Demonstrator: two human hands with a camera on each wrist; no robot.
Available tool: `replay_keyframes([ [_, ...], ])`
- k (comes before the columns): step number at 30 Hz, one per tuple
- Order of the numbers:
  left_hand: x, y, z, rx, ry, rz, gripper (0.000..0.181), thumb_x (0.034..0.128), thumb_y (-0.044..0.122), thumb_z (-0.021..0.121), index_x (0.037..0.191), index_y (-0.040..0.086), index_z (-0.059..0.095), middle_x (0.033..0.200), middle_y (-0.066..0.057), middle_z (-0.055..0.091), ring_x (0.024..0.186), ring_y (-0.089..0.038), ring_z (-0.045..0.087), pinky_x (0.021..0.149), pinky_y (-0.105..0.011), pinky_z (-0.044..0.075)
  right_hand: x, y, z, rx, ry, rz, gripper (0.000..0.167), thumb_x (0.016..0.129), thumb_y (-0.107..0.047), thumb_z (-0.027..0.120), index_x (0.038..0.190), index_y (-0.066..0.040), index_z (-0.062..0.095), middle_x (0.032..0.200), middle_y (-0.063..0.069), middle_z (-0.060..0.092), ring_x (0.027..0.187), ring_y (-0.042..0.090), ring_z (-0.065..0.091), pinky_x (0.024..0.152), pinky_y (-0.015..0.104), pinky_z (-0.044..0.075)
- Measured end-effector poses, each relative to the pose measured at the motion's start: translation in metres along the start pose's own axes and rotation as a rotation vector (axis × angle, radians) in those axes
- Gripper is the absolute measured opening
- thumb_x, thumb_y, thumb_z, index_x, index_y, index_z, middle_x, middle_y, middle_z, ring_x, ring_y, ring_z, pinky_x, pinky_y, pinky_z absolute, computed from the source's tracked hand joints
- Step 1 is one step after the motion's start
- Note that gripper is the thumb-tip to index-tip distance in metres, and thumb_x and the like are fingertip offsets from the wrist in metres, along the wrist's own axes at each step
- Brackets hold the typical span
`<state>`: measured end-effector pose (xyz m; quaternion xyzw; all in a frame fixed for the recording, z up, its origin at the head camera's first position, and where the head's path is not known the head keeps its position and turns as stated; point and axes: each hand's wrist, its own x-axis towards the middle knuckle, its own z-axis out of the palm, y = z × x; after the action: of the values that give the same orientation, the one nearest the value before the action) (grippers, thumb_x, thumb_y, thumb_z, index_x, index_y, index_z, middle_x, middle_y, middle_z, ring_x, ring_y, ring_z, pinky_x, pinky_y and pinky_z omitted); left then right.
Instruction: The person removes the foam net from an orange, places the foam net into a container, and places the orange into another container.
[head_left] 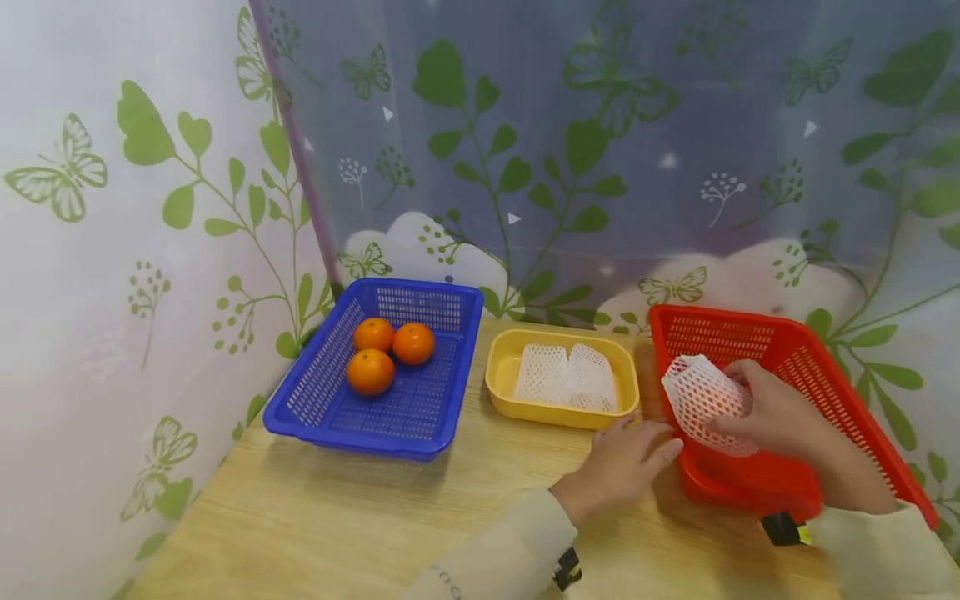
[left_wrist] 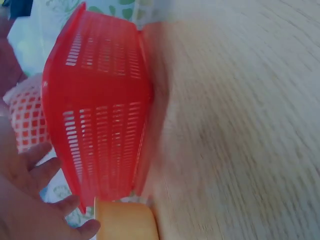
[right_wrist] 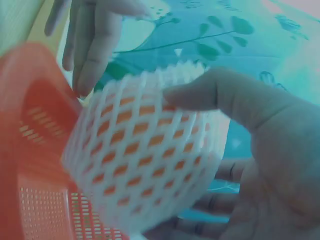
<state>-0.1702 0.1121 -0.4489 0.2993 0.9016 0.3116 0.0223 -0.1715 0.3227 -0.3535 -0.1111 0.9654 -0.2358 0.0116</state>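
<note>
My right hand (head_left: 783, 421) grips an orange in a white foam net sleeve (head_left: 705, 400) over the red basket (head_left: 750, 493). In the right wrist view, orange skin shows through the mesh of the sleeve (right_wrist: 145, 150), with the thumb on one side and fingers around the other. My left hand (head_left: 618, 467) is beside the basket's left wall, its fingers extended and holding nothing. The left wrist view shows those fingers (left_wrist: 42, 172) spread near the red rim; whether they touch it, I cannot tell.
Between the baskets stands a yellow tray (head_left: 543, 412) with white foam net sleeves (head_left: 542, 375) lying flat in it. At the left, a blue basket (head_left: 420, 429) holds 3 bare oranges (head_left: 371, 372). A patterned curtain (head_left: 540, 167) hangs behind the wooden table (head_left: 315, 525).
</note>
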Motion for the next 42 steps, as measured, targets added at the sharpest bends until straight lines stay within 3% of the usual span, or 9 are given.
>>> replay_keyframes([
  [5, 0.005, -0.011, -0.011, -0.266, 0.136, -0.063, 0.052, 0.1011, 0.052, 0.039, 0.139, 0.018, 0.05, 0.136, 0.007, 0.056, 0.129, -0.017, 0.046, 0.106, -0.042, 0.039, -0.009, -0.016, 0.012, 0.12, 0.066, -0.063, 0.075, 0.078, -0.023, 0.081, 0.13, 0.008, 0.036, 0.117, 0.026, 0.053, 0.094, 0.037, 0.058, 0.069, 0.042, 0.057],
  [9, 0.005, -0.021, -0.025, -0.455, 0.18, -0.091, 0.058, 0.0969, 0.051, 0.052, 0.146, 0.023, 0.039, 0.142, 0.005, 0.05, 0.132, -0.017, 0.044, 0.106, -0.043, 0.04, -0.011, -0.028, 0.026, 0.22, 0.099, -0.089, 0.077, 0.08, -0.025, 0.081, 0.134, 0.004, 0.034, 0.124, 0.024, 0.05, 0.104, 0.043, 0.057, 0.074, 0.045, 0.058],
  [14, 0.0, -0.037, -0.043, -0.569, 0.162, -0.045, 0.067, 0.094, 0.046, 0.06, 0.151, 0.029, 0.03, 0.145, 0.002, 0.046, 0.132, -0.022, 0.044, 0.105, -0.047, 0.041, -0.006, -0.038, 0.048, 0.31, 0.132, -0.1, 0.077, 0.082, -0.023, 0.08, 0.136, -0.001, 0.031, 0.127, 0.022, 0.047, 0.107, 0.043, 0.056, 0.079, 0.048, 0.057],
  [20, -0.012, -0.059, -0.068, -0.711, 0.07, 0.077, 0.071, 0.0935, 0.038, 0.064, 0.153, 0.026, 0.028, 0.149, -0.003, 0.042, 0.128, -0.018, 0.049, 0.104, -0.032, 0.043, 0.001, -0.052, 0.079, 0.505, 0.146, -0.161, 0.081, 0.082, -0.016, 0.079, 0.142, -0.004, 0.027, 0.128, 0.019, 0.047, 0.108, 0.037, 0.056, 0.081, 0.032, 0.056],
  [23, -0.02, -0.065, -0.078, -0.72, 0.016, 0.105, 0.068, 0.0932, 0.029, 0.067, 0.151, 0.018, 0.033, 0.145, -0.007, 0.046, 0.125, -0.017, 0.053, 0.1, -0.024, 0.045, 0.004, -0.058, 0.091, 0.558, 0.152, -0.212, 0.079, 0.081, -0.012, 0.08, 0.143, -0.004, 0.032, 0.126, 0.016, 0.051, 0.107, 0.029, 0.057, 0.083, 0.025, 0.054],
  [27, -0.03, -0.067, -0.089, -0.646, -0.046, 0.071, 0.062, 0.0915, 0.02, 0.069, 0.146, 0.01, 0.04, 0.136, -0.008, 0.054, 0.117, -0.014, 0.057, 0.093, -0.021, 0.048, 0.005, -0.061, 0.105, 0.581, 0.134, -0.236, 0.073, 0.079, -0.013, 0.081, 0.14, -0.004, 0.041, 0.126, 0.011, 0.054, 0.107, 0.016, 0.057, 0.086, 0.025, 0.052],
  [30, -0.039, -0.071, -0.092, -0.587, -0.087, 0.036, 0.06, 0.0907, 0.02, 0.07, 0.143, 0.01, 0.043, 0.132, -0.006, 0.056, 0.114, -0.013, 0.058, 0.091, -0.021, 0.049, 0.005, -0.062, 0.116, 0.596, 0.088, -0.216, 0.072, 0.078, -0.018, 0.083, 0.137, -0.005, 0.045, 0.126, 0.009, 0.053, 0.108, 0.016, 0.056, 0.088, 0.029, 0.053],
  [38, -0.063, -0.093, -0.081, -0.508, -0.205, -0.045, 0.054, 0.0898, 0.023, 0.071, 0.136, 0.01, 0.046, 0.132, -0.005, 0.056, 0.122, -0.018, 0.054, 0.093, -0.023, 0.049, 0.006, -0.061, 0.155, 0.573, -0.013, -0.252, 0.074, 0.073, -0.026, 0.087, 0.133, -0.006, 0.05, 0.127, 0.012, 0.055, 0.108, 0.025, 0.057, 0.085, 0.031, 0.055],
  [42, -0.07, -0.102, -0.075, -0.498, -0.224, -0.063, 0.056, 0.0879, 0.02, 0.074, 0.135, 0.011, 0.046, 0.135, -0.007, 0.055, 0.125, -0.022, 0.052, 0.094, -0.024, 0.049, 0.003, -0.06, 0.166, 0.565, -0.06, -0.233, 0.074, 0.073, -0.028, 0.086, 0.134, -0.006, 0.05, 0.128, 0.013, 0.054, 0.108, 0.025, 0.057, 0.085, 0.032, 0.054],
])
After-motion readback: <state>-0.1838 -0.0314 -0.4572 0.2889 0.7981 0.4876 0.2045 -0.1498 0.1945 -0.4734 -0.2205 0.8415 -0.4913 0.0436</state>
